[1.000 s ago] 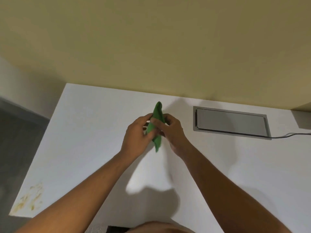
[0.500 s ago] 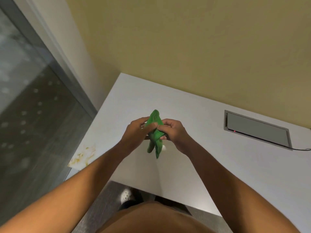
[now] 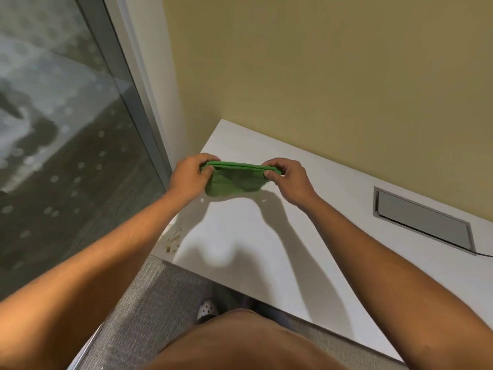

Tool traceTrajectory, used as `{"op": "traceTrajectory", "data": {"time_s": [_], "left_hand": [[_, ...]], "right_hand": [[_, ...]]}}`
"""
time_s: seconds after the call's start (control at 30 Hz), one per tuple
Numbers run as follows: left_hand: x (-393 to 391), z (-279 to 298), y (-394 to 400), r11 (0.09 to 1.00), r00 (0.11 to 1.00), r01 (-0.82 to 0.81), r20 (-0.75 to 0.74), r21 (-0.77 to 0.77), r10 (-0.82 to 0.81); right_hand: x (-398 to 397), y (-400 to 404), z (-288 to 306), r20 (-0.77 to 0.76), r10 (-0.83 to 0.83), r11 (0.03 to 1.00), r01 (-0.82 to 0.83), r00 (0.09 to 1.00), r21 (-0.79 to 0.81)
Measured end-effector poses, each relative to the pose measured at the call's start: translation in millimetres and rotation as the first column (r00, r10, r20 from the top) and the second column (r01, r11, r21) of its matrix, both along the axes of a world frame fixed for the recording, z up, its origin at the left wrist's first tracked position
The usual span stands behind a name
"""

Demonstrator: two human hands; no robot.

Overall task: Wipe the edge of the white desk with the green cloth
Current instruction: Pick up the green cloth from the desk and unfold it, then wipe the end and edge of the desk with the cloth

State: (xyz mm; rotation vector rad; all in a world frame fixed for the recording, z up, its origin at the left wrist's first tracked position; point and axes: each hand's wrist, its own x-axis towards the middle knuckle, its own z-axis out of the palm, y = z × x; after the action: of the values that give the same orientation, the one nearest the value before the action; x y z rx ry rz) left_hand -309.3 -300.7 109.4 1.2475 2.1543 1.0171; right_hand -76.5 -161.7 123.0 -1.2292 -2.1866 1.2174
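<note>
The green cloth point(image 3: 234, 178) is stretched out flat between both hands, held in the air above the white desk point(image 3: 306, 209). My left hand point(image 3: 189, 174) pinches its left end and my right hand point(image 3: 289, 180) pinches its right end. The cloth hangs down a little below my fingers. On the desk's near left corner there is a patch of brownish stains point(image 3: 173, 240), close to the edge and below my left forearm.
A grey metal cable hatch point(image 3: 424, 220) is set into the desk at the right, with a cable leaving it. A yellow wall runs behind the desk. A glass partition point(image 3: 66, 156) with a metal frame stands to the left. Grey carpet and a white shoe point(image 3: 208, 309) lie below.
The cloth was bunched upright between my hands; now it is pulled out wide and horizontal. My hands have moved apart, and the view has turned left toward the desk's corner.
</note>
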Motion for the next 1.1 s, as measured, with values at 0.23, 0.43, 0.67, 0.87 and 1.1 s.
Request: {"op": "traceTrajectory", "data": {"time_s": [0.23, 0.43, 0.67, 0.87, 1.1], "left_hand": [[14.1, -84.9, -76.1, 0.912, 0.889, 0.317, -0.253, -0.261, -0.381], [72.0, -163.8, -139.9, 0.858, 0.899, 0.390, -0.063, -0.334, -0.433], [99.5, -188.5, -177.1, 0.843, 0.802, 0.311, -0.355, -0.438, -0.480], [135.6, -188.7, -193.9, 0.950, 0.896, 0.103, -0.388, -0.294, -0.217], [197.5, -207.4, -190.8, 0.768, 0.848, -0.493, -0.029, -0.409, 0.529]], "right_hand": [[28.4, -58.8, -68.1, 0.334, 0.207, 0.919, -0.300, 0.919, 0.255], [50.6, -103.4, -116.5, 0.585, 0.428, 0.875, -0.479, 0.689, -0.076], [25.0, -111.4, -118.6, 0.637, 0.446, 0.831, -0.556, 0.629, -0.033], [-22.0, -110.8, -143.9, 0.630, 0.524, 0.728, -0.685, 0.573, 0.018], [-63.5, -109.3, -208.3, 0.774, 0.470, 0.592, -0.802, 0.424, 0.080]]}}
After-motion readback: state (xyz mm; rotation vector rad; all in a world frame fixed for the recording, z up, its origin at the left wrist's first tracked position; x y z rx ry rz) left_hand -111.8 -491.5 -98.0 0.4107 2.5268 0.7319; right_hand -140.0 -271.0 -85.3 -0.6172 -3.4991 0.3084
